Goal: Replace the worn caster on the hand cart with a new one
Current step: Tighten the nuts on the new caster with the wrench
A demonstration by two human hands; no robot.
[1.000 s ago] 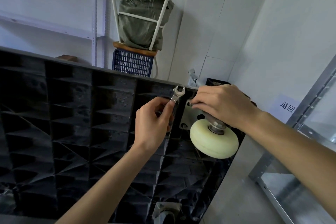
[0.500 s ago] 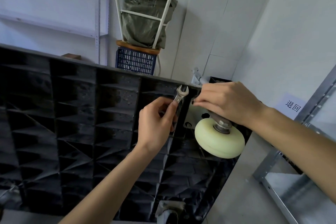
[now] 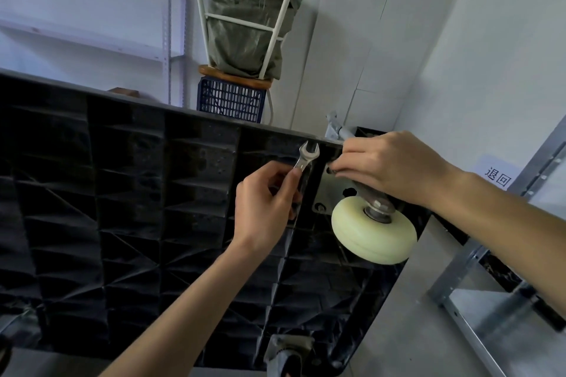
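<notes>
Hand cart [image 3: 128,193] is tipped up on its side, ribbed black underside facing me. Cream caster wheel [image 3: 373,232] sits at the upper right corner of that underside, on its metal mounting plate [image 3: 329,190], axle nut facing me.

Left hand [image 3: 263,208]: closed grip on an open-end wrench [image 3: 307,156]. Fingers and thumb are curled round the shank, and the wrench's upper jaw end sticks up above my fingers, free of any bolt. It stands just left of the mounting plate, against the cart ribs. The lower end is hidden behind my hand.

Right hand [image 3: 389,165]: reaching in over the caster fork, knuckles up, fingertips curled down onto the top left corner of the plate. They look pinched on something small and dark there; it's too hidden to say what, so I can't tell whether that grip really holds anything. The back of the hand covers most of the fork above the wheel.

One bolt hole [image 3: 320,207] is visible at the plate's lower left corner.

Second caster [image 3: 288,352] pokes out at the cart's bottom edge, mostly cut off.

Behind the cart: blue plastic crate [image 3: 231,99] with an upturned white-legged stool [image 3: 245,27] on it, and a grey-green bag [image 3: 242,40] stuffed between the legs. Grey metal shelving [image 3: 477,285] is at right.
</notes>
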